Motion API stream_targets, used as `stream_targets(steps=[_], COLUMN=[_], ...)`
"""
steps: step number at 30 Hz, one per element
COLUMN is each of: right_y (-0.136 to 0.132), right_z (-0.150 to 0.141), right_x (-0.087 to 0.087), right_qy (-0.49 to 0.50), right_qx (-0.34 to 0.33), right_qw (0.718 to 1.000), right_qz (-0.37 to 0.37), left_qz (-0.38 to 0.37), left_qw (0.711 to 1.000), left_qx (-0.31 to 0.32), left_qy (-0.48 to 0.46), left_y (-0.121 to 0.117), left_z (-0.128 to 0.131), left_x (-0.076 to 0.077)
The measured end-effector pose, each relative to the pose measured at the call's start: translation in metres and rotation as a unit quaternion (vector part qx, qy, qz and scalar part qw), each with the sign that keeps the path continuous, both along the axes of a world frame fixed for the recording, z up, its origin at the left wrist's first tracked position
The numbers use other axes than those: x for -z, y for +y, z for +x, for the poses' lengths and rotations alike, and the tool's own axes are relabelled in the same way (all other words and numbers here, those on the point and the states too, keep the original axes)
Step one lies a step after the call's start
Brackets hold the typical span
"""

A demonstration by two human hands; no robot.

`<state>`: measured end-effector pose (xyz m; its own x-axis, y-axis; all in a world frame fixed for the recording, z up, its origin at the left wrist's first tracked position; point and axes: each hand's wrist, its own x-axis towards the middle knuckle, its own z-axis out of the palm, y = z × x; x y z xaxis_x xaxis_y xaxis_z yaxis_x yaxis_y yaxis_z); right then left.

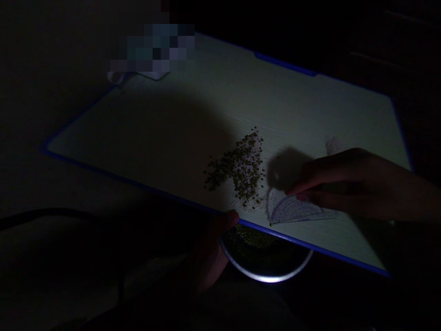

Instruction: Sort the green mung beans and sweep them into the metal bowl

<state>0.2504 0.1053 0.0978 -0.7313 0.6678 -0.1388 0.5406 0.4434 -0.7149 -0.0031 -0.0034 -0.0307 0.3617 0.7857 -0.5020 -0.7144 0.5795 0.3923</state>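
Observation:
A white board with a blue edge (220, 101) lies tilted in front of me, and a loose heap of small green mung beans (243, 168) sits on it. My right hand (344, 184) pinches a clear half-round plastic protractor (296, 210) by its top, with the protractor's lower edge flat on the board beside the heap. My left hand (210, 253), deep in shadow, grips the board's near blue edge, its thumb on top. Just beyond that thumb, a round metal bowl (265, 274) sits below the edge, holding more green beans.
A pale crumpled item (119, 77) lies at the board's far left corner, beside a pixelated patch. A faint pinkish smudge (332, 145) marks the board at the right. A dark cord (37, 216) runs across the dim surface at the left.

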Motion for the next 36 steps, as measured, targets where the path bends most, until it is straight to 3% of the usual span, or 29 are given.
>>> stream_targets(steps=[9, 17, 24, 36], right_y=[0.0, -0.003, -0.003, -0.001], right_z=[0.0, -0.011, 0.0, 0.005], right_x=[-0.004, -0.004, -0.009, -0.007], right_qy=[-0.01, 0.019, 0.0, -0.021], right_qx=[0.001, -0.029, -0.003, -0.029], right_qw=[1.0, 0.999, 1.0, 0.999], right_qz=[0.013, -0.008, 0.001, -0.037], left_qz=[0.002, -0.02, -0.011, -0.009], left_qw=[1.0, 0.999, 1.0, 1.0], left_qx=[-0.013, -0.011, -0.009, -0.014], left_qy=[0.011, 0.039, 0.017, 0.007], left_y=[-0.003, 0.001, 0.0, 0.0], left_z=[0.0, 0.001, 0.001, 0.001], left_x=[0.002, -0.006, -0.001, -0.004])
